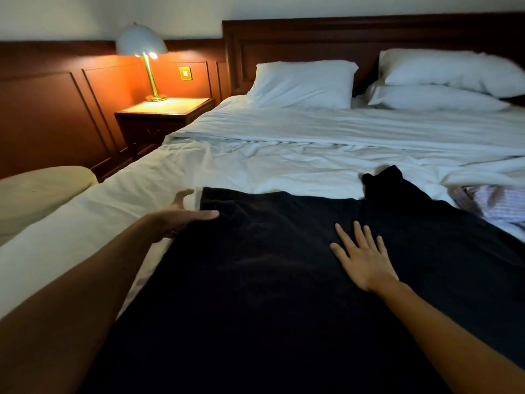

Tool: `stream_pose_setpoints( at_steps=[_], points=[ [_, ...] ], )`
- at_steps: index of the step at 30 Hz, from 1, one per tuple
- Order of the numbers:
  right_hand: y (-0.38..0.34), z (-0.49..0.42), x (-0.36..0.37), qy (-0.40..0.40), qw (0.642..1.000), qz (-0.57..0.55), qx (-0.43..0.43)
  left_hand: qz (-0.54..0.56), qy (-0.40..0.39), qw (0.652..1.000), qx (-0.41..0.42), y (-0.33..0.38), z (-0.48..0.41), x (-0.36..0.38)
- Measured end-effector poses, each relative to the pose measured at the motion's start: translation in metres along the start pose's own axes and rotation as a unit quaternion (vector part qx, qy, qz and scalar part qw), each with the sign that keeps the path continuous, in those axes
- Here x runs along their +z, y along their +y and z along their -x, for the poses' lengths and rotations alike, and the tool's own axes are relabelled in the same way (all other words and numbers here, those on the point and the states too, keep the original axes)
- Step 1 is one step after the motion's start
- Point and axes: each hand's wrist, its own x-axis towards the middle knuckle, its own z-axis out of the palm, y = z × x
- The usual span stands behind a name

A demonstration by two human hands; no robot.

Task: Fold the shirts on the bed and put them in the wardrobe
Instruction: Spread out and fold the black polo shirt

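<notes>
I am flattening the black shirt [270, 265], right hand [365, 261] splayed; left hand [181, 217], seemingly unclenched, is touching its edge, risking fresh wrinkles.

Was a white-sheeted bed [255, 155]; bore a black shirt [270, 265] spread at lower centre, a striped garment [494, 203] crumpled at right edge, pillows [304, 83] at upper right.

Well right of the fingers [358, 233] of the right hand [365, 261], a striped garment [495, 201], perhaps a shirt, runs off-frame.
</notes>
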Motion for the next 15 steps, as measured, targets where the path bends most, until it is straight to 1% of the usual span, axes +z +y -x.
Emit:
stream_pose_setpoints(
  at_steps=[2, 3, 4, 5, 7, 8, 10, 12, 13, 15],
  points=[
    [-0.002, 0.008, -0.002, -0.018, 1.0, -0.004, -0.006, -0.037, -0.101, 0.994, -0.012, 0.003, 0.008, -0.004],
    [-0.004, 0.013, -0.002, -0.025, 1.0, -0.008, -0.011, -0.044, -0.135, 0.99, -0.011, 0.002, 0.011, -0.004],
    [-0.006, 0.019, -0.001, -0.033, 0.999, -0.012, -0.018, -0.072, -0.14, 0.988, 0.003, 0.0, 0.012, -0.001],
    [-0.007, 0.025, -0.002, -0.039, 0.999, -0.016, -0.025, -0.126, -0.11, 0.985, 0.033, -0.004, 0.012, 0.001],
    [-0.01, 0.04, -0.004, -0.053, 0.998, -0.024, -0.039, -0.197, -0.01, 0.975, 0.097, -0.014, 0.011, 0.007],
    [-0.011, 0.049, -0.006, -0.058, 0.997, -0.026, -0.046, -0.212, 0.031, 0.97, 0.112, -0.021, 0.01, 0.008],
    [-0.01, 0.067, -0.008, -0.063, 0.996, -0.023, -0.06, -0.25, 0.076, 0.957, 0.124, -0.032, 0.011, 0.01],
    [-0.009, 0.085, -0.009, -0.064, 0.996, -0.018, -0.067, -0.294, 0.085, 0.945, 0.112, -0.037, 0.018, 0.01],
    [-0.009, 0.091, -0.009, -0.063, 0.996, -0.016, -0.068, -0.302, 0.073, 0.946, 0.096, -0.037, 0.023, 0.011],
    [-0.009, 0.102, -0.01, -0.061, 0.996, -0.009, -0.069, -0.285, 0.023, 0.955, 0.072, -0.037, 0.038, 0.008]
  ],
)
